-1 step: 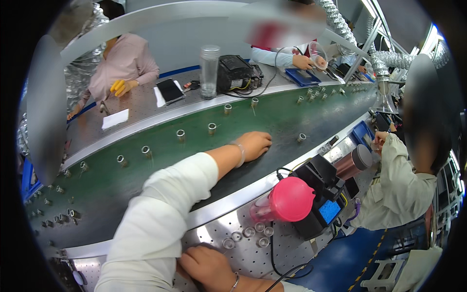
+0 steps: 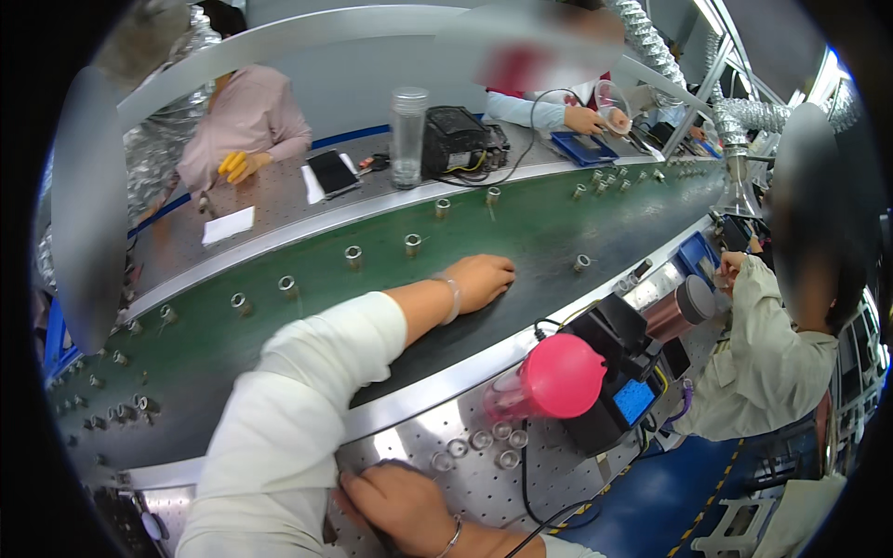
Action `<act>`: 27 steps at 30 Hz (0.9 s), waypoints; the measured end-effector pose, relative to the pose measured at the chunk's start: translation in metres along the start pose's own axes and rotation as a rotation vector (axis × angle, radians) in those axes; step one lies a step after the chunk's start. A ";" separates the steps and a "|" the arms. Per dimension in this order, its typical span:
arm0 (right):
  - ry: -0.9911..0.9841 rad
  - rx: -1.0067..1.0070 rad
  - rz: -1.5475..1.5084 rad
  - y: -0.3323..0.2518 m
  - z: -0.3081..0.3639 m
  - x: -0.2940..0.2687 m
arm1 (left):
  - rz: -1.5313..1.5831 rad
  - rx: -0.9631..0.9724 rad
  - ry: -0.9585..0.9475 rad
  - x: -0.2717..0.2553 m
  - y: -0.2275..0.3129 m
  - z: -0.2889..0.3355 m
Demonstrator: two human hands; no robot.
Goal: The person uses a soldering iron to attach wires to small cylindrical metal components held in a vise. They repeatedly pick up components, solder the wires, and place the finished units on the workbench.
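Note:
My left hand (image 2: 479, 282) reaches out over the green conveyor belt (image 2: 521, 228). Its fingers are curled downward and pressed together near the belt surface, and whatever they hold, if anything, is hidden. The nearest small metal cylinder (image 2: 582, 263) stands apart from it to the right; another metal cylinder (image 2: 412, 244) is farther left. My right hand (image 2: 402, 507) lies low over the perforated metal worktop (image 2: 558, 456), fingers bent and closed; beneath them is a dark area I cannot make out. Several small clear round cups (image 2: 480, 441) sit beside it.
A pink-lidded clear jug (image 2: 561, 376) stands by a black device with a blue screen (image 2: 632, 401). A black cable (image 2: 526, 484) runs over the worktop. Co-workers sit across the belt and at right; a tall clear tube (image 2: 407, 139) stands opposite.
The whole view has shifted slightly, and the small metal cylinders appear a little farther right. My left hand appears a little farther left; my right hand stays low over the worktop.

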State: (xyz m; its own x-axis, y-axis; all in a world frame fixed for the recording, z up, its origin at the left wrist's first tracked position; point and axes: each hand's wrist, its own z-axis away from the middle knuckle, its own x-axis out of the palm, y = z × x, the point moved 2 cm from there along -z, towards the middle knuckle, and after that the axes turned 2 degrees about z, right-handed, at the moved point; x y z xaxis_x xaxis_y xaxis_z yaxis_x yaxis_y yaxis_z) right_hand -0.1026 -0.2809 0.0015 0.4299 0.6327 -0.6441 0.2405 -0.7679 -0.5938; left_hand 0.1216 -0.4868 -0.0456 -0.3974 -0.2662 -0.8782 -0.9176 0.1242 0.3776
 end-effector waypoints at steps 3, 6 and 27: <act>-0.006 -0.058 0.075 0.000 -0.004 0.005 | -0.101 -0.010 -0.007 -0.028 -0.004 0.092; -0.003 -0.120 0.066 -0.013 -0.009 0.005 | -0.247 -0.084 0.028 -0.058 -0.009 0.204; 0.063 -0.113 0.075 -0.030 -0.010 0.013 | -1.072 -0.941 0.189 -0.193 0.029 0.540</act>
State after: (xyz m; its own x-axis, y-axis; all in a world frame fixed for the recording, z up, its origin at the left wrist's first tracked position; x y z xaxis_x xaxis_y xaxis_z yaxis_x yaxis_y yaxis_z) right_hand -0.0955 -0.2505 0.0153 0.5034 0.5682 -0.6510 0.3006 -0.8215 -0.4846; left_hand 0.1759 0.0844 -0.0235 0.5487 0.0456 -0.8348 -0.4042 -0.8596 -0.3126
